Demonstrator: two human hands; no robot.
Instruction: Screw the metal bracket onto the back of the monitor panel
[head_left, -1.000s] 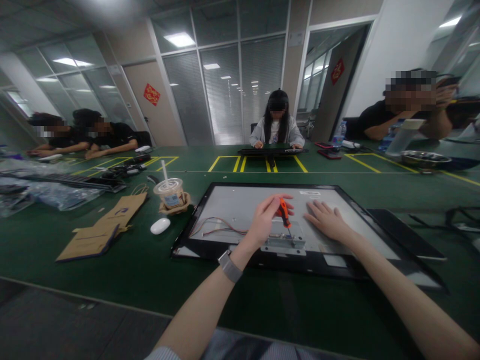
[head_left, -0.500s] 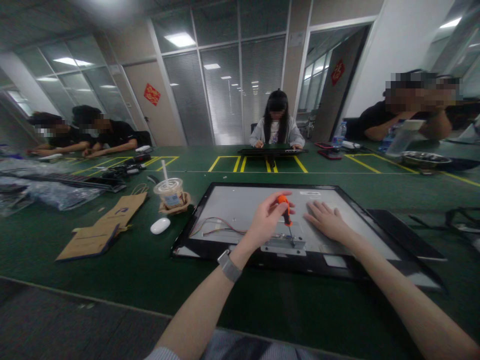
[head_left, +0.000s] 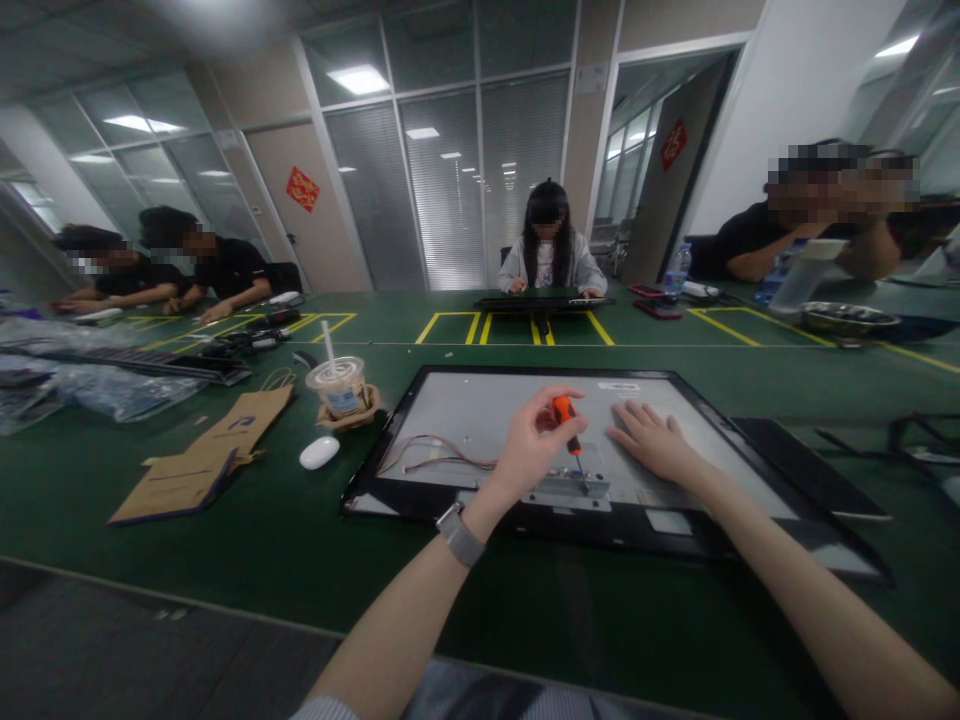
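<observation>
My left hand (head_left: 531, 440) grips the orange and black handle of a screwdriver (head_left: 568, 420). The shaft points down, its tip at a metal bracket (head_left: 559, 487) near the front edge of a large flat panel (head_left: 480, 405). This panel looks like a monitor or TV lying on the table, grey on top with a black frame. My right hand (head_left: 654, 440) lies flat on the grey surface, fingers spread, right of the screwdriver. Thin coloured wires (head_left: 442, 450) run over the panel toward the bracket, left of my left hand.
Left of the panel are a lidded drink cup (head_left: 341, 390), a white mouse-shaped object (head_left: 319, 453) and a brown paper bag (head_left: 187, 480). A black flat slab (head_left: 802, 465) lies to the right. Across the green table (head_left: 262, 580), a person (head_left: 551, 250) sits behind another panel.
The fingers of my left hand have shifted around the screwdriver's handle, with the thumb now further across it. My right hand stays flat in place.
</observation>
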